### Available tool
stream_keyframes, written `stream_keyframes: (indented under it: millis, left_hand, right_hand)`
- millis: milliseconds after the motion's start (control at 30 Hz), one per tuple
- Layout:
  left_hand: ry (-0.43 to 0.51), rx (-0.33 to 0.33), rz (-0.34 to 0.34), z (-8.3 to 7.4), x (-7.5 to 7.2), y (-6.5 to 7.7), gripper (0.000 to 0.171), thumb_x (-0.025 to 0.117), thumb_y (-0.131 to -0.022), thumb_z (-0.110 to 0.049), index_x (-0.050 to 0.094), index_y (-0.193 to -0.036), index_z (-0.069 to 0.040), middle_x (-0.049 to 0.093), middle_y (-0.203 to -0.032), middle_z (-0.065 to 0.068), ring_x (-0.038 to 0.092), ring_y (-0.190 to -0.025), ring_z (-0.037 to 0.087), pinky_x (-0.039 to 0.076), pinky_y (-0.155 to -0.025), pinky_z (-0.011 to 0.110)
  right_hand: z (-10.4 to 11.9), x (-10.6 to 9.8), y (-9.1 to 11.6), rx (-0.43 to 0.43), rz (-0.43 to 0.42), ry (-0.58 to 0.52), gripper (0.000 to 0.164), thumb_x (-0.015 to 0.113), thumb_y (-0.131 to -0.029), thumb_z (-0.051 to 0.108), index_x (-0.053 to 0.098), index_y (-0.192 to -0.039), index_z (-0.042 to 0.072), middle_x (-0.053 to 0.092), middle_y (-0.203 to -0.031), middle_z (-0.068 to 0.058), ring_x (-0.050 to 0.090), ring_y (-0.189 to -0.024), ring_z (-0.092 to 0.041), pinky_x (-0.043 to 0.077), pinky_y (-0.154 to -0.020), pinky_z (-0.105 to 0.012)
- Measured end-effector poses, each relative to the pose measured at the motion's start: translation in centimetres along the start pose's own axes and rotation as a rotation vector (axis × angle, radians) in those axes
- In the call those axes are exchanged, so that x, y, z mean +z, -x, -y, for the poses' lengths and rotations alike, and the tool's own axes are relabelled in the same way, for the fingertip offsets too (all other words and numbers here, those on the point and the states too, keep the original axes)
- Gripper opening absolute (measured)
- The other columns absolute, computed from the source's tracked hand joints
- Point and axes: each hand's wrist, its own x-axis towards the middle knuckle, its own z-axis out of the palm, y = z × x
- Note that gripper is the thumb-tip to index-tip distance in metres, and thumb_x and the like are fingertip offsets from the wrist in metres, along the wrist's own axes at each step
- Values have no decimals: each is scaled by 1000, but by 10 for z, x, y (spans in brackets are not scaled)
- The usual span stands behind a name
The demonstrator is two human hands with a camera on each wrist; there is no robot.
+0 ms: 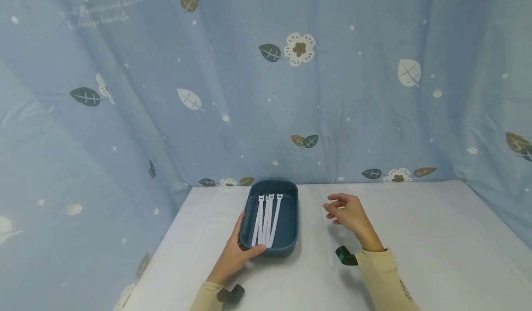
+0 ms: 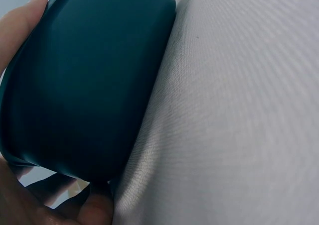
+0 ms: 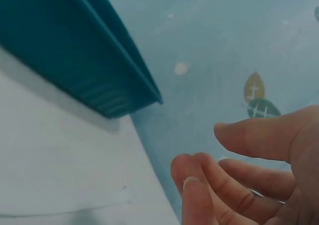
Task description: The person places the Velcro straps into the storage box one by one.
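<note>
A dark blue plastic bin (image 1: 291, 223) stands upright on the white table, with several white cable-tie straps (image 1: 275, 223), slotted heads at the far end, lying inside. My left hand (image 1: 236, 255) grips its near left corner, thumb along the front rim and fingers around the left side. In the left wrist view the bin's outer wall (image 2: 89, 80) fills the space between thumb and fingers. To the right of the bin, a single white strap (image 1: 329, 244) lies lengthwise. My right hand (image 1: 350, 215) hovers by its far end, thumb and loosely bent fingers apart with nothing between them.
The white tablecloth (image 1: 436, 237) extends to both sides of the bin. Behind the table hangs a blue patterned curtain (image 1: 353, 107), close to the bin's far end. A black wrist camera (image 1: 346, 256) sits beneath the right forearm, close to the single strap.
</note>
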Motion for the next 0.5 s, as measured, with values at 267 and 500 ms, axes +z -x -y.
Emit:
stream_keyframes:
  millis: [267,500]
  left_hand:
    - [-8,-7,-3,5,1,1,118,89,-81,-33,10,-168,-27,20,-174,11,30,-157,39,30,-125,63]
    - [-1,6,-3,4,0,-1,117,89,-81,-32,10,-168,-27,21,-174,11,32,-156,39,31,-124,62]
  right_hand:
    - [-16,2,-4,58,17,40,46,69,-99,17,58,-135,-9,72,-107,-22,74,-80,-20,64,-68,-33]
    - [-28,5,-10,111,16,67,45,70,-98,15,58,-133,-10,71,-102,-20,72,-79,-20,63,-67,-33]
